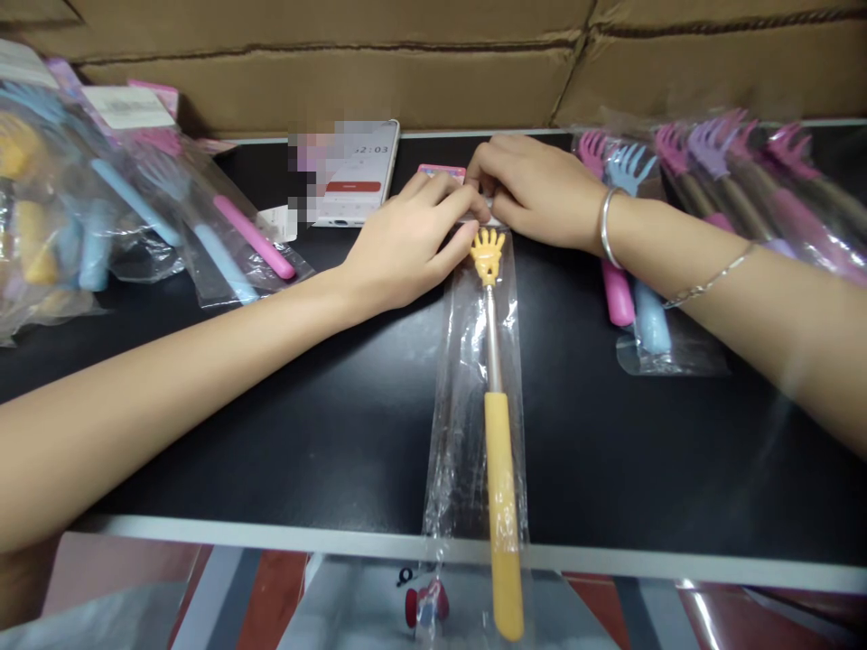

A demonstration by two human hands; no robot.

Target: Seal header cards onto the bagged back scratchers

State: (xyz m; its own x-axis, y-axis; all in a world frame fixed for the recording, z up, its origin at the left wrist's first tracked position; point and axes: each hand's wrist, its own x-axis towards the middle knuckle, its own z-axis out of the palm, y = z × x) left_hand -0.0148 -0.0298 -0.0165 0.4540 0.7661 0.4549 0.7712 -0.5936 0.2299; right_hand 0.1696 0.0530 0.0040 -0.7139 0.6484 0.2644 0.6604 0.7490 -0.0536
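A yellow back scratcher [501, 451] lies inside a long clear plastic bag [457, 397], its claw end away from me and its handle sticking out over the table's front edge. At the bag's far end, just above the yellow claw, my left hand [416, 239] closes its fingers on the plastic. My right hand [538, 191] pinches the same end from the other side, so the fingertips of both hands nearly meet. A pink printed card [442, 171] shows partly behind my left fingers. What exactly lies between the fingertips is mostly hidden.
Bagged back scratchers in blue, pink and yellow [139, 203] are heaped at left. More bagged ones, pink, purple and blue [711, 149], lie at right, partly under my forearm. A phone [362, 171] sits at the back, before cardboard boxes [339, 86]. The black table [325, 397] has a pale edge.
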